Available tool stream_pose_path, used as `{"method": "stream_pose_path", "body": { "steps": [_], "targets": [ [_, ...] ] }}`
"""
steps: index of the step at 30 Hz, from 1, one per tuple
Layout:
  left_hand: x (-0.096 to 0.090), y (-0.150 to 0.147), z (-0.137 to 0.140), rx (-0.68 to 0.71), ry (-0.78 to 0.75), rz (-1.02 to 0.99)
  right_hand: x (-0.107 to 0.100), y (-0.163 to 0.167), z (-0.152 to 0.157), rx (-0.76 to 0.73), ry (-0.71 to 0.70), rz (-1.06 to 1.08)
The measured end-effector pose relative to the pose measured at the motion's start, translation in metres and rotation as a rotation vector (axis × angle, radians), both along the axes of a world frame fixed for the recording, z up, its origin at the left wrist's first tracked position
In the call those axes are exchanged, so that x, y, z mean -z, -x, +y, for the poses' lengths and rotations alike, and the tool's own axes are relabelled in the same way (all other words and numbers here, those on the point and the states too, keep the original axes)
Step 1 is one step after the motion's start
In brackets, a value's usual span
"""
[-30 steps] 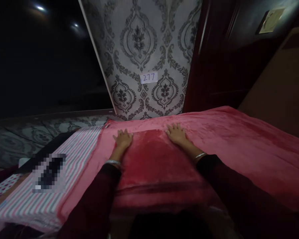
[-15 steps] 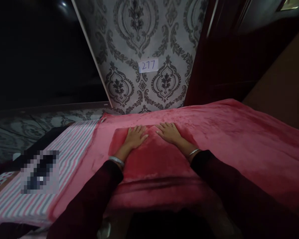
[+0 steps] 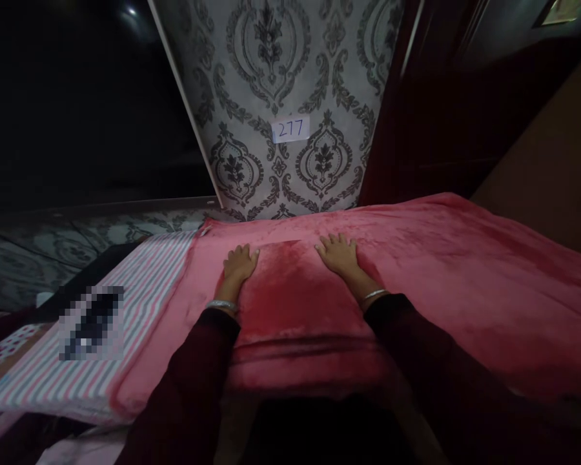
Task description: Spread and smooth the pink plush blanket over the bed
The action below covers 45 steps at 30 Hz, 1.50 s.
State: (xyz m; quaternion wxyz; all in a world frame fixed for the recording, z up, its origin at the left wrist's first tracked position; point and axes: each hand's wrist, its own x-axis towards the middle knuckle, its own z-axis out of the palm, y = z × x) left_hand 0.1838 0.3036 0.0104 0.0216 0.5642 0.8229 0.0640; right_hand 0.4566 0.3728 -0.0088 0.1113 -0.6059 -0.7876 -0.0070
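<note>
A folded red plush cloth (image 3: 290,290) lies flat in front of me on a pink plush blanket (image 3: 445,258). My left hand (image 3: 239,263) rests palm down near the folded cloth's far left corner, fingers spread. Near the far right corner lies my right hand (image 3: 337,254), also flat with fingers apart. Neither hand grips anything. Each wrist carries a silver bangle. Dark creases cross the plush fabric on the near side.
Striped cloth (image 3: 145,271) shows on the left, with a blurred dark object (image 3: 91,323) on it. A large black screen (image 3: 87,110) stands behind. Patterned wallpaper (image 3: 275,84) bears a paper label (image 3: 290,128) reading 277. Dark red wood panelling (image 3: 445,116) rises at the right.
My hands have moved apart over the folded cloth, the left hand further left and the right hand slightly right. The camera view has shifted a little.
</note>
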Motion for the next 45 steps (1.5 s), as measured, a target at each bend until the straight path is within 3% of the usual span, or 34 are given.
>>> {"method": "stream_pose_path", "body": {
  "steps": [5,8,10,14,19,24,32,36,42,45],
  "targets": [
    [-0.011,0.005,-0.024,0.051,0.11,0.028,-0.009,-0.032,-0.016,-0.109,0.14,-0.056],
    [-0.021,-0.005,-0.054,0.109,0.121,0.055,-0.017,-0.048,-0.049,-0.142,0.154,-0.071],
    [-0.022,-0.023,-0.08,0.225,0.07,0.073,-0.02,-0.051,-0.081,-0.2,0.095,-0.058],
    [-0.005,-0.074,-0.129,0.547,-0.042,0.077,-0.01,-0.041,-0.142,-0.352,0.01,-0.034],
    [0.025,-0.103,-0.154,0.566,-0.061,0.125,0.019,-0.039,-0.165,-0.355,-0.032,-0.061],
    [0.029,-0.075,-0.173,0.588,-0.085,0.169,0.031,-0.072,-0.167,-0.403,-0.093,-0.065],
    [0.032,0.001,-0.21,0.431,-0.085,0.236,0.054,-0.127,-0.172,-0.368,-0.149,-0.026],
    [0.029,0.005,-0.207,0.427,-0.118,0.219,0.057,-0.136,-0.164,-0.396,-0.167,0.06],
    [0.007,-0.002,-0.214,0.402,-0.177,0.232,0.035,-0.149,-0.164,-0.435,-0.254,0.1],
    [0.012,0.0,-0.225,0.464,-0.153,0.238,0.04,-0.156,-0.172,-0.429,-0.25,0.08]
  ]
}}
